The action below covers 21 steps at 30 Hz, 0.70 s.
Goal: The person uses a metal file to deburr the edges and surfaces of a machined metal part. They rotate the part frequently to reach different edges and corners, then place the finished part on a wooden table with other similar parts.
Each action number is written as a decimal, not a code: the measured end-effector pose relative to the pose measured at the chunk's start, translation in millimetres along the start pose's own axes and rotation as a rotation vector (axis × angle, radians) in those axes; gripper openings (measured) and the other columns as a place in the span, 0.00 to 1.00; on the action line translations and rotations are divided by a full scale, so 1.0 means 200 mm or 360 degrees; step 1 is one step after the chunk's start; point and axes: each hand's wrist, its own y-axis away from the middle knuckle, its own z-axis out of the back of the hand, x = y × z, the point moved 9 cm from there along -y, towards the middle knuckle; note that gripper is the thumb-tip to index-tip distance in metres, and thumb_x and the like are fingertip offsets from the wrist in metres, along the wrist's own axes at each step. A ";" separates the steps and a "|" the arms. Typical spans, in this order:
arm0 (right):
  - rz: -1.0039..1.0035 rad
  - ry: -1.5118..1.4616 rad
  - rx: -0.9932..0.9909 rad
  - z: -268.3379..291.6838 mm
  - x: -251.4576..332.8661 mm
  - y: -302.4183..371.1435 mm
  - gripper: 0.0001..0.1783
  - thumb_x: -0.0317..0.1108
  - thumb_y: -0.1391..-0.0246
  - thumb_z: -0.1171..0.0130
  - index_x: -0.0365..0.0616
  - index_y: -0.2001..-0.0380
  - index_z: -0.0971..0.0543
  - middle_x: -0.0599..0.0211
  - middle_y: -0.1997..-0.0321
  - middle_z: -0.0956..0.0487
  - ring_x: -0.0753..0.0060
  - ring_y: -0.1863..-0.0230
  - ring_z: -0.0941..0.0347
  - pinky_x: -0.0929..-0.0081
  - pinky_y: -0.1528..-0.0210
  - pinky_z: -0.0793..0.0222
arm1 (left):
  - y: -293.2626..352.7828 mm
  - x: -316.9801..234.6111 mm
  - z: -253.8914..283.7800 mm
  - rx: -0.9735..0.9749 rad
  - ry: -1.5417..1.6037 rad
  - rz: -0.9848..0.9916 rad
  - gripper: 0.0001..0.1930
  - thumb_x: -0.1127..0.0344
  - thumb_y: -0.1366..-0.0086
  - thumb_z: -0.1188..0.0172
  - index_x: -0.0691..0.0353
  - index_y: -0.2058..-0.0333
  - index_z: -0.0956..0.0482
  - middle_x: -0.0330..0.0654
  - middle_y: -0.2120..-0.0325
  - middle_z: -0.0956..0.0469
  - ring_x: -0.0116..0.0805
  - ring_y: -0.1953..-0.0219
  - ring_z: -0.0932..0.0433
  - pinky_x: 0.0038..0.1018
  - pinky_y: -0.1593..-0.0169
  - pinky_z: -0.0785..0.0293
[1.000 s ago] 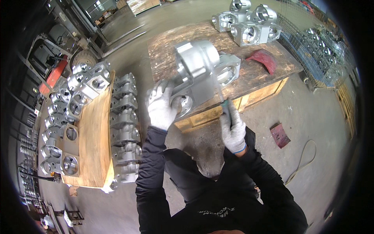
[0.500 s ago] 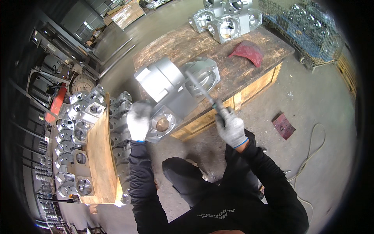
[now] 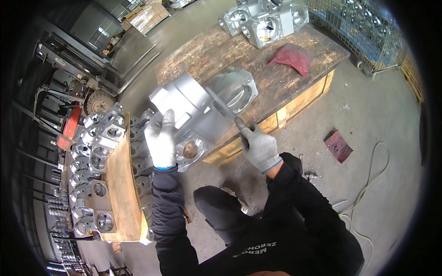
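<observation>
A large silver metal casting [image 3: 202,115] with a round collar and bored openings rests on the wooden workbench [image 3: 207,55]. My left hand [image 3: 160,142], in a white glove, grips its near left side. My right hand [image 3: 261,148], gloved as well, is closed around the handle of a flat metal file [image 3: 221,104]. The index finger stretches forward along the tool. The file's blade lies against the right side of the casting, though exact contact is hard to see. Just beyond it sits a second silver casting [image 3: 235,89] with a wide round opening.
More castings [image 3: 264,25] and a red abrasive sheet [image 3: 292,59] lie farther back on the bench. At left, a wooden board [image 3: 120,188] stands between stacked castings, with a forklift [image 3: 69,119] behind. A wire cage [image 3: 359,37], red scrap [image 3: 339,146] and a cable [image 3: 368,184] are at right.
My left hand has moved up onto the casting's side. My right hand has drawn back left and down with the file, and the casting has shifted slightly.
</observation>
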 end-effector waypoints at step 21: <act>-0.0068 0.0001 -0.0402 0.06 -0.35 -0.10 0.32 0.33 0.39 0.42 0.55 0.31 0.28 0.45 0.69 0.18 0.42 0.69 0.19 0.47 0.65 0.23 | 0.00 0.10 0.04 -0.0133 0.0125 0.0206 0.17 0.56 0.26 0.37 0.68 0.58 0.16 0.29 0.74 0.27 0.20 0.70 0.33 0.22 0.63 0.34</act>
